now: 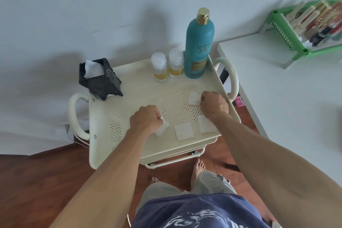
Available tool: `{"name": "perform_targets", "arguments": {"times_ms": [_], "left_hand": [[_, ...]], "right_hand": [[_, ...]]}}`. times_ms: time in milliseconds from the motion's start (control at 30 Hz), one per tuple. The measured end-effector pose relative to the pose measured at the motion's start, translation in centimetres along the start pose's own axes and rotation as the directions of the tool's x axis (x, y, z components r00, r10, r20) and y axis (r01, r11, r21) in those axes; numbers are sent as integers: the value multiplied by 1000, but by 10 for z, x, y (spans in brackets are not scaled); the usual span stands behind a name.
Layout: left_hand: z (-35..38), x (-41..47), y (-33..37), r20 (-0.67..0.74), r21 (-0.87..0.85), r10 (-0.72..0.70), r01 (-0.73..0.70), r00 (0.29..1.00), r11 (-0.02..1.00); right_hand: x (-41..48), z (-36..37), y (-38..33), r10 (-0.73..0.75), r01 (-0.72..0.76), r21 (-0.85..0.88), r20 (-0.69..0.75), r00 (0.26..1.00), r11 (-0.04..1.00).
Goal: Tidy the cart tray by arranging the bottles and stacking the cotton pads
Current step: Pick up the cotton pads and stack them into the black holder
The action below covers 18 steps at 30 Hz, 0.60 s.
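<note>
The cream perforated cart tray point(140, 87) holds a tall teal bottle point(199, 50) with a gold cap at its far right corner. Two small clear bottles point(159, 67) point(176, 65) with yellow liquid stand just left of it. My left hand point(146, 119) is closed on a white cotton pad point(162, 128) near the front of the tray. My right hand point(213, 104) is closed on another cotton pad point(194, 98) by the right rim. Two more pads point(184, 131) point(206, 124) lie flat near the front edge, between my hands and partly under my right wrist.
A black square holder point(100, 79) with white pads inside stands at the tray's far left corner. A white table point(286, 83) sits close on the right, with a green rack point(288, 35) of items. Cart handles point(74, 116) point(233, 76) stick out on both sides. White wall behind, wooden floor below.
</note>
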<state>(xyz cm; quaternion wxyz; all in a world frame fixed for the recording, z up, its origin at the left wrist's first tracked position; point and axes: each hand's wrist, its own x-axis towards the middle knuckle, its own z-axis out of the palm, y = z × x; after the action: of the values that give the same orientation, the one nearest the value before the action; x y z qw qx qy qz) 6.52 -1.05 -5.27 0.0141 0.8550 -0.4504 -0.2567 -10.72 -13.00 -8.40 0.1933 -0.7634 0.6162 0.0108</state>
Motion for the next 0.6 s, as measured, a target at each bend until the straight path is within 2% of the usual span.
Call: {"name": "perform_targets", "arguments": {"times_ms": [200, 367, 600], "left_hand": [[-27, 3, -13, -102, -87, -66, 58, 993, 995], [-57, 2, -34, -225, -165, -45, 8, 973, 986], [-102, 2, -66, -442, -287, -88, -47, 893, 957]], "right_hand": [[2, -15, -40, -81, 81, 41, 2, 997, 996], [3, -33, -86, -171, 170, 82, 7, 985, 982], [4, -56, -158, -323, 334, 151, -96, 942, 930]]}}
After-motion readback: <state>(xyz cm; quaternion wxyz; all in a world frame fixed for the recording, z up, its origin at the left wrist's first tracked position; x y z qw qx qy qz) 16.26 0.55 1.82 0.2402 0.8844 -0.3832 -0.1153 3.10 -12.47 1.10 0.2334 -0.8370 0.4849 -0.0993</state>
